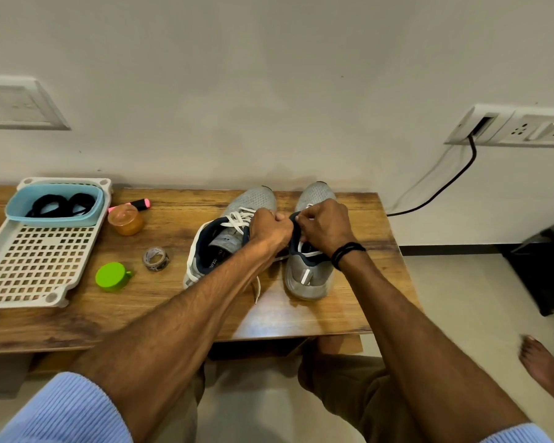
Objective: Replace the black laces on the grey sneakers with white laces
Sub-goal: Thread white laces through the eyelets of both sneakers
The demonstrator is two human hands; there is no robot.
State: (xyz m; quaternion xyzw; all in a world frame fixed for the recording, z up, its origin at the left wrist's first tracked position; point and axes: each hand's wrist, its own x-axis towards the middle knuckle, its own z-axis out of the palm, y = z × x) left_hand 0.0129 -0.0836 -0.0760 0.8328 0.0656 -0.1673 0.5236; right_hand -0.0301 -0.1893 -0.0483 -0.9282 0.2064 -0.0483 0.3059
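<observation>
Both grey sneakers sit on the wooden table [301,318], toes toward the wall, side by side and nearly touching.

Left sneaker [215,247]: white lacing [237,217] already through the eyelets, one loose end trailing off the heel side onto the table.

Right sneaker [307,276]: both hands are on it at the collar. Left hand [271,230] is fisted, fingers curled tight, thumb pressed forward against the right hand's fingertips. Right hand [323,228] has its fingers curled down, pinching the white lace [307,251] at the top of the tongue; a short run of that lace shows below the palm, across the opening. The left fist's grip point on the lace is mostly hidden. Black band [347,254] on the right wrist.

Black laces [60,204] are coiled in the blue tub [16,207], which sits at the far end of the perforated white tray [36,266] on the table's left.

Between tray and shoes: pink highlighter [139,204], amber jar [125,220], tape roll [155,259], green cap [111,276]. All well apart from the hands.
</observation>
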